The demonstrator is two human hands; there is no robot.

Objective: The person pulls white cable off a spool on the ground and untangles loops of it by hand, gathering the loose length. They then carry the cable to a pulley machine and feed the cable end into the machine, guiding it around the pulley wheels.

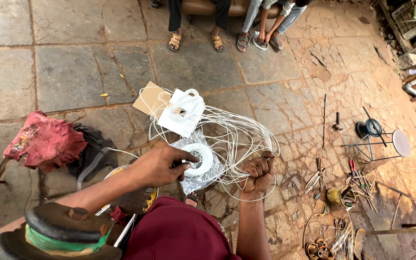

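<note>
Just below the centre of the frame, the left hand (162, 166) rests its fingers, pressed together and curled, on a white ring-shaped coil (199, 159) that lies flat in a clear plastic wrapper (199, 179) on the stone floor (73, 72). The coil sits just right of those fingertips, so the left hand is the nearer one to it. Right of centre, the right hand (259, 173) is clenched into a tight fist around a bundle of white wire loops (237, 132); the loops fan upward and leftward from the fist, their long axis running toward the upper left, and drape over a white square packet (183, 115) just above the coil. Tucked behind that packet, touching its upper left edge, lies a tan cardboard piece (151, 98). Far left, a crumpled red cloth (44, 142) lies against a dark grey one. Lower right holds scattered tools and wire scraps (357, 180). Across the top edge, sandalled feet (196, 42) of other people are seated well apart from the work.
</note>
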